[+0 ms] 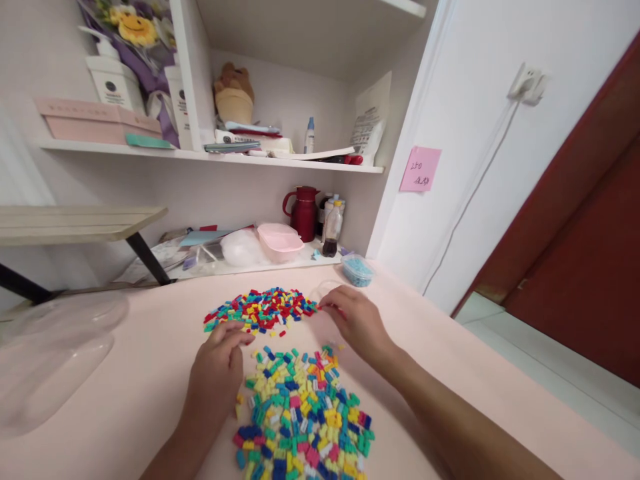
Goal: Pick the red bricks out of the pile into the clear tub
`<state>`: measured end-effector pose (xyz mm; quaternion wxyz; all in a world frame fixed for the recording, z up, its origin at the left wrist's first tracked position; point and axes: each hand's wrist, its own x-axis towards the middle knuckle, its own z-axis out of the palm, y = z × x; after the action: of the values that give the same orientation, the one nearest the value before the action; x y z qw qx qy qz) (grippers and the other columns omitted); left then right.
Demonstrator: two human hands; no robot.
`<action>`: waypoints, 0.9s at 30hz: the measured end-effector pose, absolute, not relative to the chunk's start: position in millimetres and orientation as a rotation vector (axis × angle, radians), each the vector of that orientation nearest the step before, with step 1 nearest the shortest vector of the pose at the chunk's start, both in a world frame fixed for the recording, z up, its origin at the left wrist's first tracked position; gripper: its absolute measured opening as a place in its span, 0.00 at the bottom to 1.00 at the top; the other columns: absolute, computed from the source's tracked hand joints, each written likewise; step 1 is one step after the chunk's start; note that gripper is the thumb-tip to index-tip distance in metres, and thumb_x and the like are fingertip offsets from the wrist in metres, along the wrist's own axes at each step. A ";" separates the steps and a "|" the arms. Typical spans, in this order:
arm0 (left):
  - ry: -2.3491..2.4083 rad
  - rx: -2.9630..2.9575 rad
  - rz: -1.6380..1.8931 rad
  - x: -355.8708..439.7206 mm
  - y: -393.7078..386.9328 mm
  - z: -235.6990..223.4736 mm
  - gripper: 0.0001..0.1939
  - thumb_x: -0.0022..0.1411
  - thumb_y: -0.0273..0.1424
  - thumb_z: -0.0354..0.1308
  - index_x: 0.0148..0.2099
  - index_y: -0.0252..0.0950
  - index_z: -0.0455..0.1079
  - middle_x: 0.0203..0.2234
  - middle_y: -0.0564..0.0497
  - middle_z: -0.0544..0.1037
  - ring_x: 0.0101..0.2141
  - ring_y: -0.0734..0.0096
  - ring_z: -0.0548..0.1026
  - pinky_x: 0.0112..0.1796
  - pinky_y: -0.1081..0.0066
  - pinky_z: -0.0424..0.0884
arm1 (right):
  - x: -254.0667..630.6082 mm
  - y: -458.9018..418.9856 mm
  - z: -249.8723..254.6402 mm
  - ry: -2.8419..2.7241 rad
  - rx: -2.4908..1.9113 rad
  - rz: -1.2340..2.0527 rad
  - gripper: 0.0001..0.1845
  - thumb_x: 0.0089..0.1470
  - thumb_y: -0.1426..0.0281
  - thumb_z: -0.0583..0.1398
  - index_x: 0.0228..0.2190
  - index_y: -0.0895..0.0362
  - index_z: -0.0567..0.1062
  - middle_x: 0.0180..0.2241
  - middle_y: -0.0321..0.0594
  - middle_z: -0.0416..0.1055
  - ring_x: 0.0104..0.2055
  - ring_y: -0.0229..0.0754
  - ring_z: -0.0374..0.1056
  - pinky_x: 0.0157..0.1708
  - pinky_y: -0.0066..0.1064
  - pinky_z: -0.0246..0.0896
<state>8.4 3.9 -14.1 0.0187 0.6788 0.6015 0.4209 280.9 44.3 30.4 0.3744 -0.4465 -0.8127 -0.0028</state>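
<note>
Two spreads of small coloured toy bricks lie on the pale pink tabletop. The far brick pile [270, 308] is dense with red, blue, yellow and green pieces. A looser near brick pile [305, 413] covers the table between my forearms. My left hand [220, 357] rests at the far pile's front left edge, fingers curved and slightly apart, with no brick visible in them. At the far pile's right end, my right hand [357, 323] has its thumb and fingertips closed in a pinch, with a bit of red showing at the tips.
A clear tub of blue pieces [357, 270] stands beyond my right hand. Clear plastic trays [55, 360] lie at the left. Behind are a pink container [280, 241], a red jug [303, 215] and a bottle of dark liquid [331, 230], below a loaded shelf [220, 157].
</note>
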 end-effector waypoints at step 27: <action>1.842 2.012 1.368 9.3 -1.1 -9.9 0.19 0.56 0.27 0.43 0.30 0.40 0.77 0.37 0.50 0.79 0.39 0.66 0.78 0.43 0.65 0.72 | 244.3 44.0 -15.8 -2.527 -0.949 -0.062 0.19 0.62 0.72 0.55 0.54 0.46 0.70 0.39 0.40 0.70 0.39 0.43 0.65 0.38 0.33 0.59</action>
<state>9.3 -1.1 -9.9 0.0451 0.6586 0.6030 0.4479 244.3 44.0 -15.8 0.2190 -0.3429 -0.9132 -0.0224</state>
